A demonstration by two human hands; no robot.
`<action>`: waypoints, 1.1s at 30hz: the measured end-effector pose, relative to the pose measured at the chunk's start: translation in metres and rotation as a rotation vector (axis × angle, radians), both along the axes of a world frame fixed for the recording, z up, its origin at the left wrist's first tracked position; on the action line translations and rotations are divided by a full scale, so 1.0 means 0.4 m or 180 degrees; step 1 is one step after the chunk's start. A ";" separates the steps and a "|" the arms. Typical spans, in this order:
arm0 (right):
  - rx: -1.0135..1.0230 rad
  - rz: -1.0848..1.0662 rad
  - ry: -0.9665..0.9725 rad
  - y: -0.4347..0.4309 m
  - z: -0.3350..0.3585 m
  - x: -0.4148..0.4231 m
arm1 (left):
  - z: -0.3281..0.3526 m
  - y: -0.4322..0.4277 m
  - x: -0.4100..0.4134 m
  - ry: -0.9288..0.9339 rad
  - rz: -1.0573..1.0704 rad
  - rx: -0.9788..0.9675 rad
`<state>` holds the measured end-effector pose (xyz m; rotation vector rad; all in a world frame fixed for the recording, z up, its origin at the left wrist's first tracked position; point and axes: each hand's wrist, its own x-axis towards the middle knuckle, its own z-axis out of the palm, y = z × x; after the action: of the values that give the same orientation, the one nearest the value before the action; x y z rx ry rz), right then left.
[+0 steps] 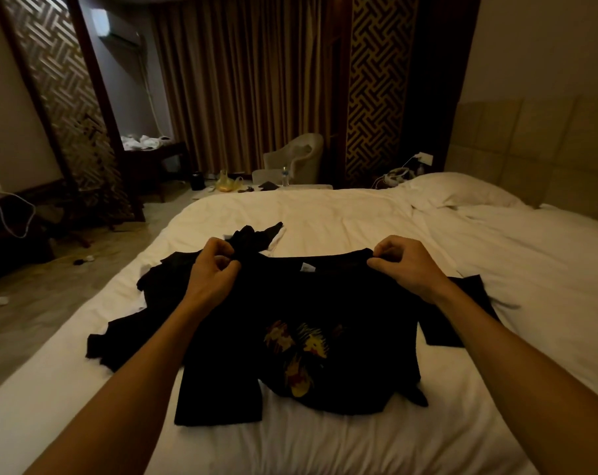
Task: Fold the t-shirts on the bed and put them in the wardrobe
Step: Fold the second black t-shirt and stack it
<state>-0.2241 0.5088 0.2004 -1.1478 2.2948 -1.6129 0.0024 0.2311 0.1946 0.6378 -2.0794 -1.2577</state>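
Note:
A black t-shirt with a yellow and red print lies spread on the white bed, collar away from me, a small white label at the neck. My left hand pinches its left shoulder. My right hand pinches its right shoulder. More black clothes lie crumpled under and to the left of it, with another dark bundle and a bit of white cloth just beyond my left hand. No wardrobe is visible.
A white pillow lies at the bed's far right by the padded headboard. Beyond the bed stand an armchair, curtains and a dark desk. Small items litter the floor on the left.

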 end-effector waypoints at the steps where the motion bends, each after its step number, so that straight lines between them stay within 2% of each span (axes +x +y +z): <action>1: -0.0034 -0.0043 0.0017 0.001 0.000 -0.002 | 0.001 -0.001 0.006 0.0021 -0.0079 -0.0056; 6: 0.0094 0.0054 -0.0017 0.007 0.007 0.001 | 0.010 0.001 0.026 0.0010 -0.0219 -0.0342; 13: 0.0134 0.0132 0.0266 0.024 0.019 0.007 | 0.036 0.002 0.047 -0.0133 -0.0143 -0.0455; 21: 0.0392 -0.0195 0.0751 0.027 0.060 0.049 | 0.066 0.008 0.069 -0.0105 0.0049 -0.0908; 27: 0.0485 -0.0470 0.1413 0.033 0.128 0.092 | 0.121 0.028 0.081 0.0017 0.0139 -0.1680; 33: 0.0142 -0.0688 0.2055 0.060 0.264 0.126 | 0.242 0.025 0.092 0.0369 0.0349 -0.2334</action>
<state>-0.1736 0.5328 0.3060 -1.6489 2.9086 -1.3780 0.0391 0.2411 0.2915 0.3197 -2.1623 -0.3920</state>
